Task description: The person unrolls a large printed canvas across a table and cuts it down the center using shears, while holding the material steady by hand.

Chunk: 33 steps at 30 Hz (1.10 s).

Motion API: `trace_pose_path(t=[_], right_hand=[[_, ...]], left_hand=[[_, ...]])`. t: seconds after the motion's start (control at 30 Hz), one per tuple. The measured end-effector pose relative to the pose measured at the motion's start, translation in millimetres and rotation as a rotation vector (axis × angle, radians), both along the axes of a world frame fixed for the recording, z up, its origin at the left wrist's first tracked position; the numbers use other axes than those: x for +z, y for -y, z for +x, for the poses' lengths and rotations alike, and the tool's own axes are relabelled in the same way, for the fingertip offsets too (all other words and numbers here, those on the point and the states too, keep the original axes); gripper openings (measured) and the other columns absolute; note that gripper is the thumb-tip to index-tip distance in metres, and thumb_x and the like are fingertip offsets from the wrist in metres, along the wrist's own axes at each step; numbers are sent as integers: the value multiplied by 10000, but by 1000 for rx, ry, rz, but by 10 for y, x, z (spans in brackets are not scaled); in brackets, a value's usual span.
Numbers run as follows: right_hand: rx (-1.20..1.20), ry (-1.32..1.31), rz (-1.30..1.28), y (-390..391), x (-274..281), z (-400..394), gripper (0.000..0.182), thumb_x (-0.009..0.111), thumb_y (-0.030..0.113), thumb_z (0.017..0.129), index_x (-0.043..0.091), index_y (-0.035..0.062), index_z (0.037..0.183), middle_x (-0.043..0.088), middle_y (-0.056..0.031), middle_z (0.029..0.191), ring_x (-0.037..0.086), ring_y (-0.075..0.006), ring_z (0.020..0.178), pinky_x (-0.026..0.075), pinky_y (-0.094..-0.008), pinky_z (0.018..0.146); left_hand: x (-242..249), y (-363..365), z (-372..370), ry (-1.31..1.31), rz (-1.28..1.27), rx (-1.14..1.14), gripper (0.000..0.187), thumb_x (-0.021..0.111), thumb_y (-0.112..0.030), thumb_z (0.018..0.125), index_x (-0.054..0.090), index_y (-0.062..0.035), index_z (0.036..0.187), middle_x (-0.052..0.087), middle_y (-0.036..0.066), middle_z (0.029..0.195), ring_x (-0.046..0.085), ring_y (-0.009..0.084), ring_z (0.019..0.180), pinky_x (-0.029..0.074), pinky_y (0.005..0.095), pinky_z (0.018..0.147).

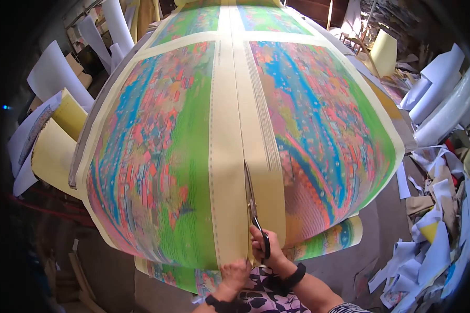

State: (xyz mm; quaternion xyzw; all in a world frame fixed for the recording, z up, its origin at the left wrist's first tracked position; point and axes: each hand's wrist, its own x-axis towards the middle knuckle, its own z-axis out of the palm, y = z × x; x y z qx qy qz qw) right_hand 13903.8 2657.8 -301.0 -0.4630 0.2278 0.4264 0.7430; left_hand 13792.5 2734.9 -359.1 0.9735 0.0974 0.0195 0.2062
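My right hand [266,245] grips a pair of scissors [252,201] with black handles, fingers through the loops. The long blades point away from me along a slit in a large printed sheet [228,198]. The slit runs up the cream strip between two colourful printed panels. Close by on the left, my left hand [235,274] pinches the near edge of the sheet beside the cut. Bright green borders a patterned left panel [146,156]; blue bands cross the right panel [318,135].
Paper scraps [428,235] heap up on the right. Rolled white sheets [438,83] lean at the right, and more rolls [57,78] stand at the left. Another printed sheet [344,235] lies under the near edge on the grey table [329,261].
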Motion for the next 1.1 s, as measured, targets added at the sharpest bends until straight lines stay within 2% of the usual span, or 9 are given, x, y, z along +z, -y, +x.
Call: trace_pose_path(t=[0.23,0.27,0.37,0.53,0.63,0.67,0.7,0.83,1.1], right_hand=[[-11,81,-96,-663,-113,1753,362,598,385,666,379,115,567,295,55,394,232,-50,238,157,-191,234],[-10,92,-91,-769,-142,1963,362,598,385,666,379,115,567,295,55,394,232,-50,238,157,-191,234],[6,95,-62,-1021,-230,2539,419,612,450,621,376,107,580,296,53,402,235,-57,253,166,-201,248],[56,81,-34,-1286,-421,3324,471,597,514,595,368,103,615,286,51,415,234,-64,281,198,-217,287],[72,14,44,-1273,-377,3400,489,593,532,585,361,104,631,266,52,416,222,-64,285,194,-217,293],[81,5,46,-1277,-370,3402,489,593,532,585,361,104,631,266,52,416,222,-64,285,194,-217,293],[78,-44,109,-1270,-359,3408,492,591,535,585,358,104,636,258,52,414,219,-66,287,191,-219,293],[76,-170,287,-1272,-257,3495,473,564,528,618,356,104,649,242,50,403,214,-76,283,186,-225,293],[102,-136,263,-1160,-283,3539,435,513,511,670,418,104,550,281,50,364,265,-81,265,223,-219,274]], left_hand=[[-500,-140,235,-165,-101,-4,151,554,-180,592,492,-82,495,449,91,443,451,253,369,362,355,362],[-522,-194,185,-393,-195,-92,329,504,-363,683,523,-98,876,515,93,617,495,267,587,385,384,499],[-1000,-217,119,-30,-9,-208,358,498,-404,673,530,-111,877,524,99,626,499,271,583,385,388,492],[-1005,-470,680,-893,-422,-320,321,454,-378,699,546,-79,771,505,128,593,488,308,566,388,389,522],[-613,-649,1263,-107,-387,-8,159,542,-212,627,496,-62,649,471,115,579,478,283,563,378,377,495],[-281,-988,1764,246,-222,-418,202,601,-219,576,483,-74,499,437,82,449,437,246,386,355,340,386],[-43,-1026,2217,133,-221,48,231,604,-232,583,461,-71,501,436,86,467,456,245,423,349,349,389],[268,-1428,3691,327,159,-19,456,628,-305,561,431,-27,863,450,87,740,441,229,705,316,342,602],[131,-1459,4574,-193,382,89,314,632,-203,535,537,-56,796,541,43,767,509,196,743,351,325,660]])
